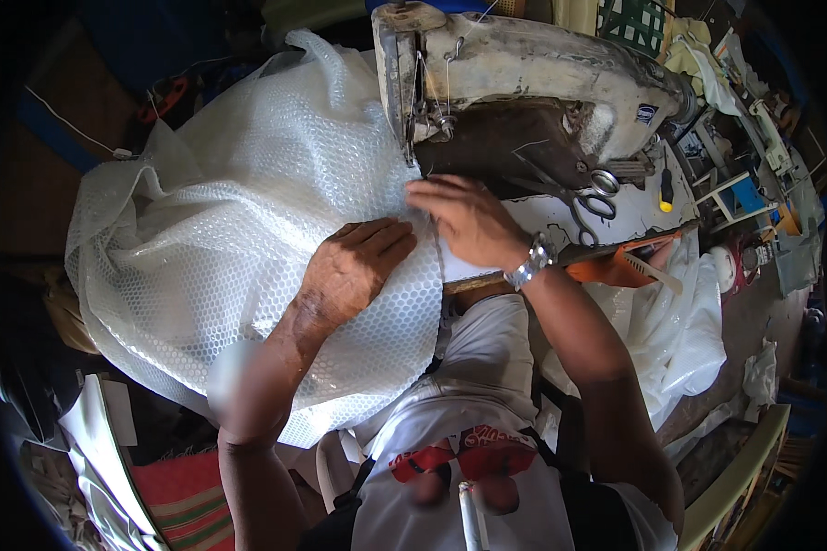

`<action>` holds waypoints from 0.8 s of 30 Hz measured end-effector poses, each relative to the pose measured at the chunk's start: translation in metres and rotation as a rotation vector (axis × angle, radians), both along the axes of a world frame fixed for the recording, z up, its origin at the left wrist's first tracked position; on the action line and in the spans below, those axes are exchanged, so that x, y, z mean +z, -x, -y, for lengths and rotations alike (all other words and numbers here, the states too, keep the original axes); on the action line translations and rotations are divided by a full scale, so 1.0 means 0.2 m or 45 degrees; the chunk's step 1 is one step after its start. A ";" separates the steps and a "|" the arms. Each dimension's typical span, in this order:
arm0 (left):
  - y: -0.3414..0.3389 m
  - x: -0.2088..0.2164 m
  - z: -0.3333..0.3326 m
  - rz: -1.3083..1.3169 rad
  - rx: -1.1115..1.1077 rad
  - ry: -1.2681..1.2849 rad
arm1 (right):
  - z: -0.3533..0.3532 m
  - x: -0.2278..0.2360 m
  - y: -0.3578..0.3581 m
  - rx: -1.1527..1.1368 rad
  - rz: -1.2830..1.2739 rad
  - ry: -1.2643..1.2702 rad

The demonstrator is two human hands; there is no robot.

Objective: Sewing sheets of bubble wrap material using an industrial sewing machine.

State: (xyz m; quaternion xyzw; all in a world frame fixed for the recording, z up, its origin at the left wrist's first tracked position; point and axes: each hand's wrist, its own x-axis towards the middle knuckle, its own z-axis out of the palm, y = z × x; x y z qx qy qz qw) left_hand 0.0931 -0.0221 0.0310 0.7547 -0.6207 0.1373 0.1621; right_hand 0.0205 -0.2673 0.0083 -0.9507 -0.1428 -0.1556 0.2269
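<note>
A large sheet of clear bubble wrap (239, 220) lies bunched over the left side and reaches under the head of an old, worn sewing machine (515, 55). My left hand (354, 266) rests palm down on the sheet, its bent fingers pressed together and gripping the plastic near its right edge. Just right of it, my right hand (469, 219) has its fingers closed on that same edge, slightly in front of the needle area. A metal watch is on my right wrist. Both thumbs are mostly hidden.
Metal scissors (583, 200) lie on the white machine table (542, 220), right of my right hand. A yellow-and-black screwdriver (666, 191) is farther right. Clear plastic sheeting (680, 321) hangs below the table. A cigarette (470, 514) shows at the bottom.
</note>
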 end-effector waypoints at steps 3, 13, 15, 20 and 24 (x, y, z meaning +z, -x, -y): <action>-0.01 0.09 0.00 -0.397 -0.044 -0.012 | -0.06 0.00 0.15 -0.025 0.053 0.101; -1.07 0.06 0.51 -0.683 0.072 0.204 | -0.17 0.08 0.30 -0.031 0.008 0.140; -1.02 0.05 0.61 -0.479 0.080 -0.039 | -0.12 0.09 0.30 -0.057 0.022 0.150; -1.17 -0.19 0.52 -1.121 -0.177 0.002 | -0.10 0.08 0.23 0.080 0.063 0.108; -1.13 -0.13 0.52 -0.988 -0.173 -0.193 | -0.08 0.10 0.19 0.104 0.006 0.162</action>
